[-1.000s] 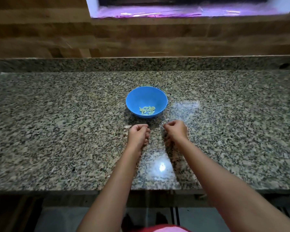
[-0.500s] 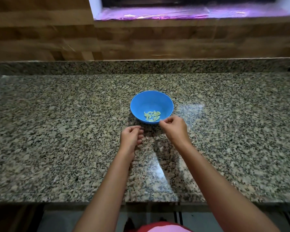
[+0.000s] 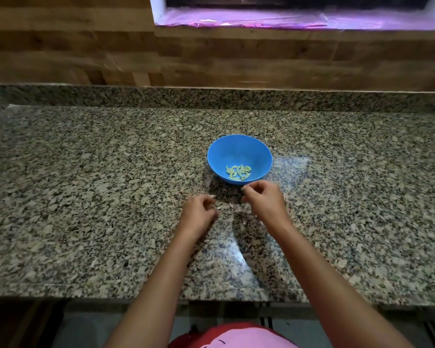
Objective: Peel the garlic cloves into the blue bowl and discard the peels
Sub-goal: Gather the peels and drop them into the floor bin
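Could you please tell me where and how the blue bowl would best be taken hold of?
Probably by the rim on its left, coming from that side. The blue bowl stands upright and open, its thin rim easy to pinch. The peeled cloves lie low inside, clear of a thumb there, and the right hand crowds the near right edge.

Left hand (image 3: 199,212) and right hand (image 3: 264,200) near a blue bowl (image 3: 236,149) on a counter (image 3: 86,197).
Fingers curled, blurred, any hold unclear; the bowl, with garlic cloves (image 3: 238,172) inside, sits just beyond the right fingertips (image 3: 246,190).
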